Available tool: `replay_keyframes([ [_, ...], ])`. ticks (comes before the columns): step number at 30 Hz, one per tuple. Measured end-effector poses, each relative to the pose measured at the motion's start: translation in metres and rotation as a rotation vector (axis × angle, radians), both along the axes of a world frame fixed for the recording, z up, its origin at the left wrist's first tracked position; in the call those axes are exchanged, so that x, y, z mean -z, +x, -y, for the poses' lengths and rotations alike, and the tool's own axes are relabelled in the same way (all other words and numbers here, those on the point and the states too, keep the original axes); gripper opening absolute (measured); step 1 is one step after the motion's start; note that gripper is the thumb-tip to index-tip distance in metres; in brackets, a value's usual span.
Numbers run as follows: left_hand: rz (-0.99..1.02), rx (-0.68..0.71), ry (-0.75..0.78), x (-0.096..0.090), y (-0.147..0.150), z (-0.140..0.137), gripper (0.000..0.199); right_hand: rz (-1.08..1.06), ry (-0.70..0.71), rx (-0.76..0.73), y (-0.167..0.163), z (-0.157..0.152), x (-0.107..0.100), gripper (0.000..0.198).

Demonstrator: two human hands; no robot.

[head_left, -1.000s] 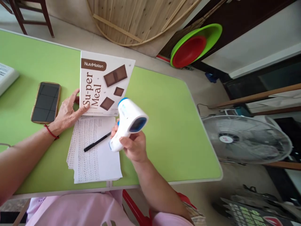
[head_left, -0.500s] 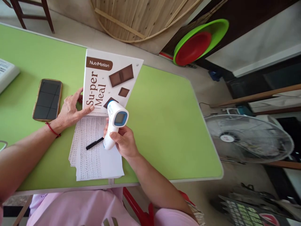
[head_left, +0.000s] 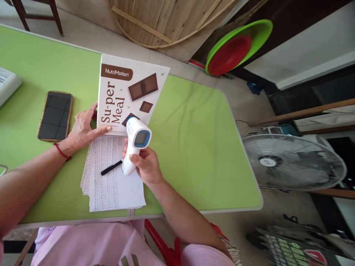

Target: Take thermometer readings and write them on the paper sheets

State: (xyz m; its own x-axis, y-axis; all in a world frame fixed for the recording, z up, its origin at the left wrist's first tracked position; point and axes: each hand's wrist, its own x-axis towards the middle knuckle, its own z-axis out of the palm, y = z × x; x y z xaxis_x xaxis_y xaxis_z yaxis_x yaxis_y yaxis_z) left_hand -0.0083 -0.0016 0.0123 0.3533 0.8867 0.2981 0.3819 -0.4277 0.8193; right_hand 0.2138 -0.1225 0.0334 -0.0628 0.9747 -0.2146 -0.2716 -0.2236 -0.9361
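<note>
My left hand (head_left: 84, 127) grips the lower left side of a white box (head_left: 116, 90) marked "NutriMotion Su-per Meal", thumb on its front, other fingers partly hidden behind. The box stands upright on the table, printed with chocolate pieces. In my right hand (head_left: 146, 164) is a white and blue infrared thermometer (head_left: 134, 144), fingers wrapped round its handle. Its small screen faces me, and its head overlaps the box's lower right corner. Below the box lie sheets of handwritten paper (head_left: 116, 194), with a black pen (head_left: 111, 168) on top.
A phone (head_left: 54, 116) lies on the green table (head_left: 199, 159) left of my left hand. At the far left edge sits a white object (head_left: 8, 87). Beyond the table are a fan (head_left: 291, 162), a green basin (head_left: 262, 31) with a red one (head_left: 230, 55), and a round wooden board (head_left: 166, 22).
Both hands keep their holds on the box and the thermometer. The view has shifted very slightly, and faint shadow lines now show on the right part of the table.
</note>
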Motion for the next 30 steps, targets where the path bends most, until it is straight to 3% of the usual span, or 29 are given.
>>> replay_keyframes([
  [7,-0.056,-0.054,0.059,0.0007,-0.0001,0.0008,0.091,0.016,-0.003,0.0,0.0,-0.0001,-0.0018,0.053],
  [30,-0.065,-0.058,0.033,-0.0002,-0.0008,0.002,0.091,0.034,0.005,0.019,-0.0002,0.0013,0.0037,0.053],
])
